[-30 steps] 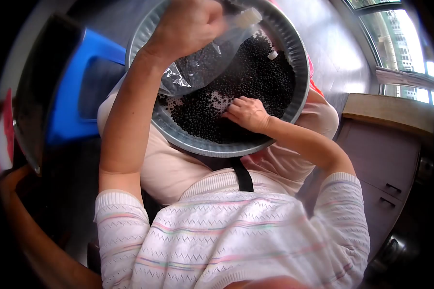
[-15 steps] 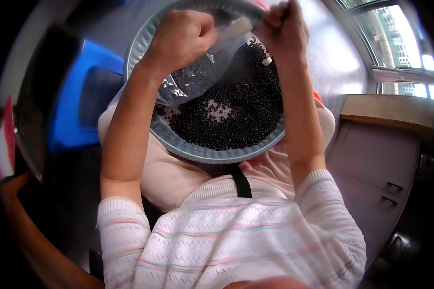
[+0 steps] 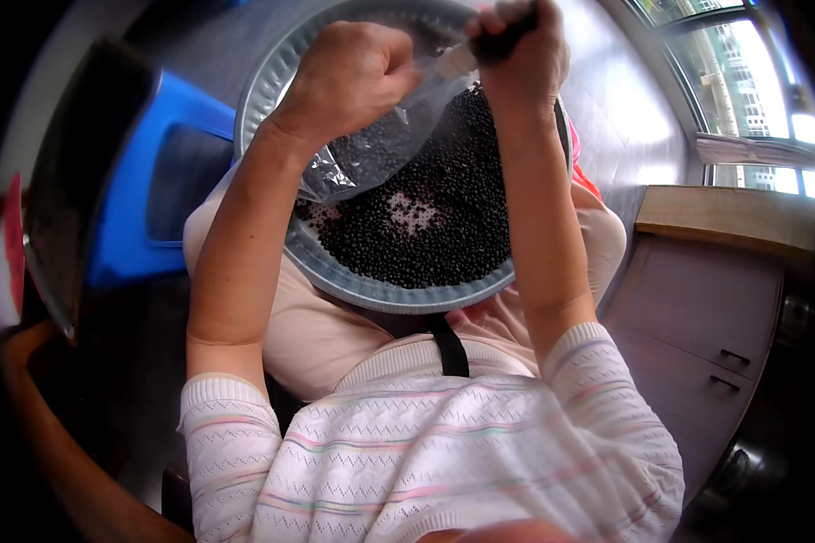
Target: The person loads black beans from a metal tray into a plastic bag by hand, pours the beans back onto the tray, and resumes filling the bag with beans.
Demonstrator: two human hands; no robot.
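Observation:
My left hand point(image 3: 351, 80) is closed in a fist around the gathered upper part of a clear plastic bag point(image 3: 376, 149), which hangs down into a large round tub. My right hand point(image 3: 527, 68) is wrapped around a black-handled tool point(image 3: 505, 38); its pale, blocky end points toward the bag beside my left fist. I cannot make out its exact kind. Below both hands, small black beads or beans point(image 3: 426, 244) cover much of the grey ribbed tub point(image 3: 398, 297). A light patch of the tub's bottom shows through them. The tub rests on my lap.
A blue plastic stool point(image 3: 127, 199) stands to the left. On the right is a low cabinet point(image 3: 697, 299) with dark handles, below a window point(image 3: 743, 81). A curved wooden edge point(image 3: 72, 443) runs along the lower left.
My right hand and forearm have shifted left, and the black handle in it now shows clearly. A small white piece seen near the right wrist is no longer visible. The left hand has hardly moved.

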